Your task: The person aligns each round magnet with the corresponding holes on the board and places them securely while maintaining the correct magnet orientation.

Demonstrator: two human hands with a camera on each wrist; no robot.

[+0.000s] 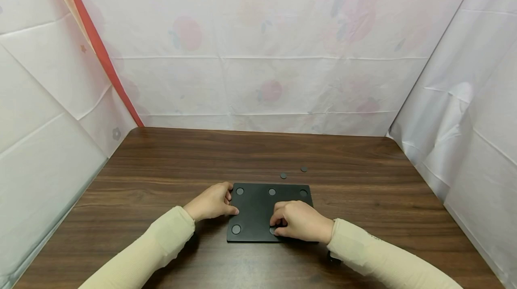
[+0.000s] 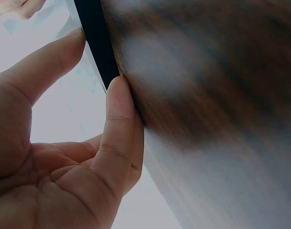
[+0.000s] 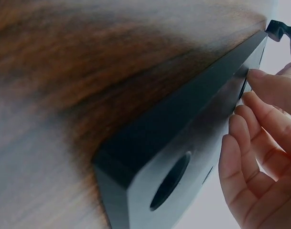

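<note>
A flat black board (image 1: pixel 254 210) with several round recesses lies on the table. Grey discs sit in the far left recess, the far middle one (image 1: pixel 272 192) and the near left one (image 1: pixel 236 229). The far right recess (image 1: pixel 303 193) looks dark and unfilled, as does the corner recess (image 3: pixel 170 181) in the right wrist view. My left hand (image 1: pixel 212 200) holds the board's left edge, thumb on top and fingers along the side. My right hand (image 1: pixel 303 221) pinches a small grey disc (image 1: pixel 272 230) at the near middle recess, partly covered by the fingertips.
Two loose grey discs, one nearer (image 1: pixel 283 176) and one farther right (image 1: pixel 304 169), lie on the wooden table (image 1: pixel 169 159) beyond the board. White patterned cloth (image 1: pixel 250 87) hangs behind the table and at both sides.
</note>
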